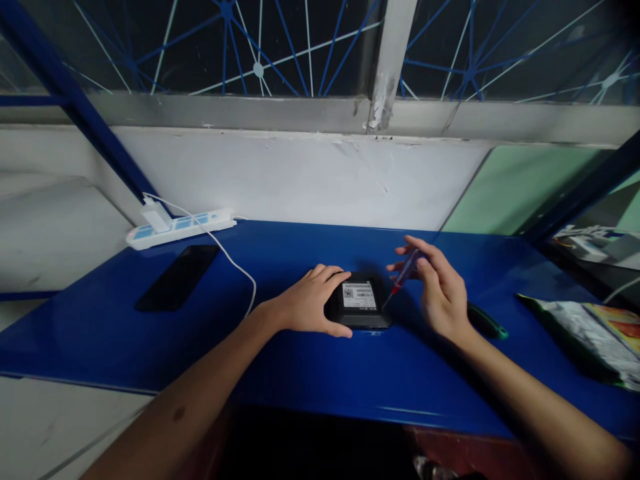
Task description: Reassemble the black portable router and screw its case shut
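Observation:
A flat black device (367, 320) with a white printed label (359, 296) lies label up on the blue table. My left hand (313, 300) grips its left side, fingers over the far edge and thumb along the near edge. In my right hand (443, 290) is a small screwdriver (406, 270) with a translucent purple handle and a red collar. Its thin shaft slants down to the device's right side; whether the tip sits in a screw is too small to tell. Beside my right wrist lies a dark tool with a green-edged handle (487, 321), partly hidden.
On the left of the blue table (310, 380) lie a black phone (177, 279) and a white power strip (183, 229) with a charger and a white cable (235, 262). A shiny packet (590, 333) lies at the right. Blue frame posts and a wall stand behind.

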{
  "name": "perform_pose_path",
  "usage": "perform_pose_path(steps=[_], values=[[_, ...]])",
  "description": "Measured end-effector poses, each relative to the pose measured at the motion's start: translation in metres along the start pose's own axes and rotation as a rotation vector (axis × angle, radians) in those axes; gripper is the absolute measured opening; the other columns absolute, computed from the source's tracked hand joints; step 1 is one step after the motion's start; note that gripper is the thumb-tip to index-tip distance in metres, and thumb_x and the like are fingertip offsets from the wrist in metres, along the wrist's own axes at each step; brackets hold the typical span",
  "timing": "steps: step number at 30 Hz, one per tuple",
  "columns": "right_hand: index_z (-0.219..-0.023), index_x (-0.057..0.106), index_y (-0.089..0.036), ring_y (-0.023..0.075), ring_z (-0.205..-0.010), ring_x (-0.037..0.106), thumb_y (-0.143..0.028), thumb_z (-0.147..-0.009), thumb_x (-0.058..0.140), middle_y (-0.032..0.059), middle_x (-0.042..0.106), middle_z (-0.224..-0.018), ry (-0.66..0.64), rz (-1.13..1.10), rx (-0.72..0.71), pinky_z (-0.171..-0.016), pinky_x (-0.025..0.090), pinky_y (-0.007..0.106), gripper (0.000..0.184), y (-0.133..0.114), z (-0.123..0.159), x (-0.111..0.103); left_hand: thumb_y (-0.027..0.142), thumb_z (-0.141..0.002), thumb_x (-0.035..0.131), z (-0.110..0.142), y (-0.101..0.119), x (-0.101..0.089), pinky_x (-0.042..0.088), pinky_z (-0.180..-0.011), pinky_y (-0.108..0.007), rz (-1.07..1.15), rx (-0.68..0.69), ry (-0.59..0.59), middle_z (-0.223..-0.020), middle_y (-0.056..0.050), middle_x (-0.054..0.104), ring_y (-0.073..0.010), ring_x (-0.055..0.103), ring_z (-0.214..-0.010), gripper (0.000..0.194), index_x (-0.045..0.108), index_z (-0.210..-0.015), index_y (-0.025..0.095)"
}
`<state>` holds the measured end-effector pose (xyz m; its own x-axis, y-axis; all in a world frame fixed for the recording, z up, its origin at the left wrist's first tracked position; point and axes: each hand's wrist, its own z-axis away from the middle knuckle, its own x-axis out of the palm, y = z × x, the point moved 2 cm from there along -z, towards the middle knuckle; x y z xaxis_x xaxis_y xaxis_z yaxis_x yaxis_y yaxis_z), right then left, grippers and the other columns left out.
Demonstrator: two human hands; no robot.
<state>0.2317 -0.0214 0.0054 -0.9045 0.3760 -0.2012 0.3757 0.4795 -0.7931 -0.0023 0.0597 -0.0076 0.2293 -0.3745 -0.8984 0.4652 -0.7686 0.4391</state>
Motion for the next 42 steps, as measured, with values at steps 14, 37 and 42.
perform_pose_path(steps=[14, 37, 42], values=[[-0.135, 0.055, -0.030, 0.0150, -0.076, 0.067, -0.036, -0.102, 0.050, 0.0029, 0.060, -0.104, -0.008, 0.099, -0.024, -0.071, 0.061, 0.037, 0.034, 0.000, 0.002, 0.001, 0.079, -0.066, 0.073, 0.001, -0.002, 0.001, 0.034, -0.115, -0.064, 0.007, 0.028, 0.037, -0.155, -0.017, 0.040, -0.0425, 0.036, -0.141, 0.115, 0.034, -0.157, 0.022], [-0.136, 0.050, -0.032, 0.0189, -0.084, 0.074, -0.029, -0.098, 0.058, 0.0046, 0.066, -0.113, 0.053, 0.010, -0.032, -0.080, 0.066, 0.045, 0.039, -0.002, 0.017, 0.019, 0.082, -0.065, 0.073, -0.005, 0.022, 0.012, 0.037, -0.115, -0.054, -0.054, 0.118, 0.089, -0.148, -0.019, 0.048, -0.0400, 0.044, -0.133, 0.114, 0.042, -0.150, 0.013], [-0.135, 0.050, -0.031, 0.0207, -0.092, 0.073, -0.030, -0.098, 0.059, 0.0064, 0.065, -0.115, 0.022, 0.007, -0.009, -0.083, 0.066, 0.045, 0.038, 0.003, 0.020, 0.022, 0.083, -0.065, 0.072, -0.005, 0.022, 0.012, 0.037, -0.114, -0.057, -0.041, 0.126, 0.095, -0.148, -0.017, 0.049, -0.0408, 0.045, -0.132, 0.113, 0.040, -0.152, 0.019]])
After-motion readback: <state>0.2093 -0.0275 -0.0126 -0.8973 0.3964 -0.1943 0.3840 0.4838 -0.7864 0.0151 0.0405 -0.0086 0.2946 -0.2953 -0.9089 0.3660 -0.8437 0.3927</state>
